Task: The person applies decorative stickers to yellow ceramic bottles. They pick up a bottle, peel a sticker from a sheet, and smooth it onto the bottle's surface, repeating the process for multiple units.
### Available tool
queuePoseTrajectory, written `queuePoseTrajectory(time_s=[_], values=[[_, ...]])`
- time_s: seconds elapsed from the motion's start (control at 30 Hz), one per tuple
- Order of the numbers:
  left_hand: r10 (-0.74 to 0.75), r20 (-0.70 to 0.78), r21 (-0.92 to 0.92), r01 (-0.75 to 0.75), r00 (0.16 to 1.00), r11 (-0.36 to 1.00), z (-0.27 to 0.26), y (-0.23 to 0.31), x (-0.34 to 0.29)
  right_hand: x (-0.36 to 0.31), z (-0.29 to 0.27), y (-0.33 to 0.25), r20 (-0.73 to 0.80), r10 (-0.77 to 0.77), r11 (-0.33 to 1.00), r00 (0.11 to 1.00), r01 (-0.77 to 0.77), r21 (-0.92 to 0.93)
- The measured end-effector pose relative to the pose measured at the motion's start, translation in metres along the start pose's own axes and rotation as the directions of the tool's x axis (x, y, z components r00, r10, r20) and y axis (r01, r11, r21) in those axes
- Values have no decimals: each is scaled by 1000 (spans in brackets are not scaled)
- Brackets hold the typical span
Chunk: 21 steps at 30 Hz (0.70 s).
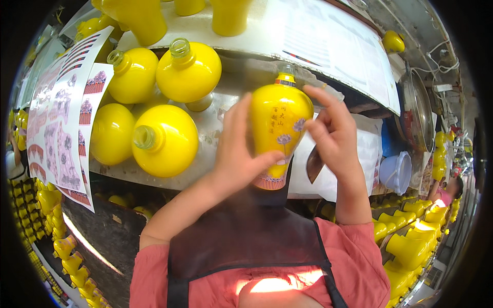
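A glossy yellow bottle (264, 120) with a clear glass neck stands roughly upright in front of my chest. Purple lotus flowers, dark lettering, a patterned neck band and a pink band round its foot decorate it. My left hand (233, 149) grips its left side, thumb across the lower front. My right hand (335, 136) is at the bottle's right shoulder, index finger raised near the neck and thumb close to the flower. Beneath that palm hangs a dark brown, curved flat piece (314, 165), seemingly held by the lower fingers, which are partly hidden.
Several plain yellow bottles (167, 141) stand on the metal table at left, beside printed decal sheets (64, 128). A white sheet-covered board (334, 49) lies along the back. A pale blue bucket (395, 172) is at right. Rows of yellow bottles (411, 246) fill the lower right; another person (446, 194) is beyond.
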<state>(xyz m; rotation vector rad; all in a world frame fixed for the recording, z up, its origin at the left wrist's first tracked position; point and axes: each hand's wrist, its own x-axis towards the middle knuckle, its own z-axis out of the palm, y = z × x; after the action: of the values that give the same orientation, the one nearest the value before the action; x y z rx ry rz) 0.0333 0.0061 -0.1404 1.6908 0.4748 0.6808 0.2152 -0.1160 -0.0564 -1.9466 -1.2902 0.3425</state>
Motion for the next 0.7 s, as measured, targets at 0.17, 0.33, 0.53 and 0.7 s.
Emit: queuePoseTrajectory(time_s=[0.17,0.33,0.53,0.7], values=[[42,70,54,-46,997,997,-5,4,0,-13,14,20,95,461,787,882,-456,416],[30,51,-7,-30,998,1000,4,0,1,-28,26,23,83,295,831,952,-299,469],[305,69,360,-309,950,880,-6,-14,10,-32,29,24,117,257,812,959,-280,513],[445,187,462,-478,876,747,-16,-14,18,-37,38,24,95,230,854,969,-248,458]])
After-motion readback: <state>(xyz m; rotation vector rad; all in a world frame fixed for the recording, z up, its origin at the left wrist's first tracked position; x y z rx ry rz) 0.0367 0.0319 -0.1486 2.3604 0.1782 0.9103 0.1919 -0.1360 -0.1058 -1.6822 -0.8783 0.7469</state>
